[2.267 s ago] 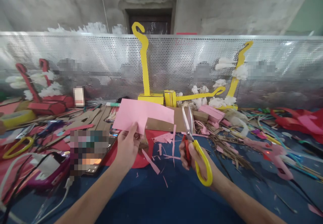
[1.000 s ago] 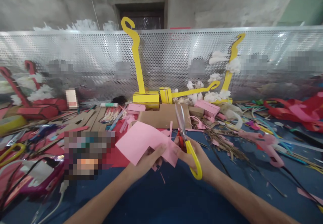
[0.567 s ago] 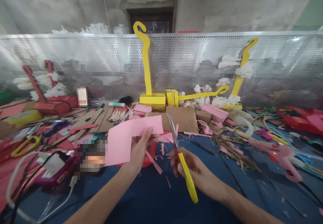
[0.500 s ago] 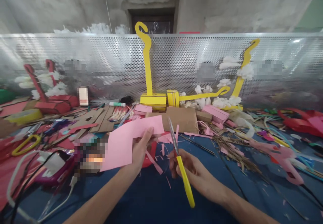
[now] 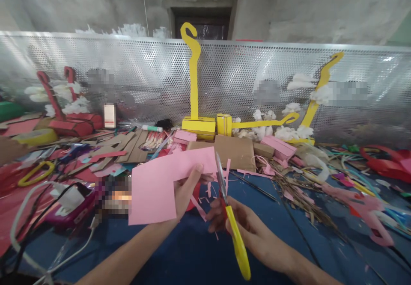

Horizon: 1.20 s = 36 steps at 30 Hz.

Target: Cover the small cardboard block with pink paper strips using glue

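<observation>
In the head view, the left hand [image 5: 190, 186] pinches the pink paper [image 5: 154, 195], already L-shaped, its wide part left of the grip. The right hand [image 5: 239, 223] grips the scissors [image 5: 236, 238], blades at the paper's right edge; whether they touch, I cannot tell. Cut scraps [image 5: 199, 209] lie between the hands; the held sheet remains one piece. Beyond the grips sits brown cardboard [image 5: 236, 150].

In the left hand [image 5: 189, 186]: paper sheet [image 5: 152, 191], extending leftward. In the right hand [image 5: 239, 223]: scissors [image 5: 235, 229], blades at the sheet's right edge. Beyond both hands, on the table [image 5: 199, 259]: cardboard piece [image 5: 236, 152]; behind it, hooked stand [image 5: 194, 84] before a panel [image 5: 135, 62]. Well right of the right hand: glue gun [image 5: 358, 203].
</observation>
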{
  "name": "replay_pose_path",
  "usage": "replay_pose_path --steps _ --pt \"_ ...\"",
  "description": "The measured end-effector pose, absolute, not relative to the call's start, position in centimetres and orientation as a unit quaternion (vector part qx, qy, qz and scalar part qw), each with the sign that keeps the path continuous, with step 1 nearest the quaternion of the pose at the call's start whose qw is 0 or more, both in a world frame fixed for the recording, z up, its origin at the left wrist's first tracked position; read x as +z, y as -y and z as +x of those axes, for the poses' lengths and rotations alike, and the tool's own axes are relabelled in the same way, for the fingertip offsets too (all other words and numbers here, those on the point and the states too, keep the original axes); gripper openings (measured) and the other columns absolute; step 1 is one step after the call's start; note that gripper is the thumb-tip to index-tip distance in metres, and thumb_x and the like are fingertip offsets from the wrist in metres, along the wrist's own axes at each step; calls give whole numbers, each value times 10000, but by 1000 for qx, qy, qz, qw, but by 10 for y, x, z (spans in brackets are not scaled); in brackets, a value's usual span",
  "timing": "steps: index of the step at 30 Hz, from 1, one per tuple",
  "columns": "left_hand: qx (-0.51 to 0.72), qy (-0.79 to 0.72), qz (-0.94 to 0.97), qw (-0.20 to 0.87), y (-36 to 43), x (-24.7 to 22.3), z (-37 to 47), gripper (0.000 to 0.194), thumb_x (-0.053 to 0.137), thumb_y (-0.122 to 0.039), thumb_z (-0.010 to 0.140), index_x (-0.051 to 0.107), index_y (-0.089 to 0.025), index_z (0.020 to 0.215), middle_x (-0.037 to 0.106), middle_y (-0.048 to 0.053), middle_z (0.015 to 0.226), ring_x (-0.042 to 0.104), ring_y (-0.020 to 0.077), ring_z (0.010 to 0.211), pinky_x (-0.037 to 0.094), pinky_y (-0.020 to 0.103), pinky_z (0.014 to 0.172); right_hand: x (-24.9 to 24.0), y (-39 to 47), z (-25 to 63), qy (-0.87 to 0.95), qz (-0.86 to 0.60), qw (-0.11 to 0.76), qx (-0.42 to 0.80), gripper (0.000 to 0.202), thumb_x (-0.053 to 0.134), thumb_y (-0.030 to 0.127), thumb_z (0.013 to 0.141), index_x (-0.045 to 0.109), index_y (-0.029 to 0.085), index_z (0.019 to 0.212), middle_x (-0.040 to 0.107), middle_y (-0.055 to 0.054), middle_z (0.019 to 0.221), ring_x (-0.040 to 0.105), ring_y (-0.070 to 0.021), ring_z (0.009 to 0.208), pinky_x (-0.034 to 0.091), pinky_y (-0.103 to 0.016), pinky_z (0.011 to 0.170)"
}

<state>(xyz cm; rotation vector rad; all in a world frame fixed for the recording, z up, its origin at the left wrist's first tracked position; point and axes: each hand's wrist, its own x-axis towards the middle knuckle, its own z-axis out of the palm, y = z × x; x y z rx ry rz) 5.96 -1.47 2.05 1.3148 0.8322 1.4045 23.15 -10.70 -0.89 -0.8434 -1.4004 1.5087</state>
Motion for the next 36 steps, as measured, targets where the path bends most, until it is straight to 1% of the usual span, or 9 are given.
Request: replay_pose_path --steps 4,9,17,23,28,32,36 --pt "587 -341 538 499 16 22 60 401 741 -553 811 770 -162 727 788 92 729 763 240 704 634 333 734 -10 107 231 568 -333 440 611 347 645 482 964 594 245 1212 655 -90 1165 657 -210 1019 491 -394 968" --pt "589 -349 537 493 16 19 61 375 743 -529 818 756 -168 719 786 81 718 760 229 689 635 327 741 -8 106 230 566 -330 439 614 362 650 495 957 596 236 1203 656 -91 1154 652 -219 1015 485 -412 968" --pt "585 -364 544 479 20 27 63 425 729 -575 786 749 -161 693 785 99 703 771 267 700 642 369 750 -12 105 232 567 -333 440 611 376 661 487 951 587 217 1201 656 -106 1161 662 -221 1007 493 -398 945" --pt "588 -364 546 473 21 27 62 401 746 -561 781 748 -166 714 789 96 723 771 267 708 640 370 759 -9 105 231 567 -338 440 608 367 650 495 954 589 223 1192 660 -99 1135 664 -225 1006 497 -402 951" --pt "585 -365 549 472 19 23 60 383 727 -531 820 771 -155 760 799 98 767 774 259 741 633 359 776 -9 105 231 568 -337 438 610 345 648 489 957 597 230 1180 665 -94 1134 663 -217 986 494 -399 952" --pt "583 -372 550 468 19 21 58 369 724 -519 838 778 -157 798 802 95 794 771 250 760 624 348 782 -10 104 231 570 -329 435 615 333 643 463 970 590 222 1194 657 -93 1146 661 -214 1008 487 -400 957" --pt "579 -368 556 470 17 15 57 379 708 -532 856 778 -160 838 804 97 823 771 258 793 607 360 828 -8 104 231 562 -329 438 620 314 635 455 979 588 223 1185 658 -85 1123 657 -206 998 485 -395 949"
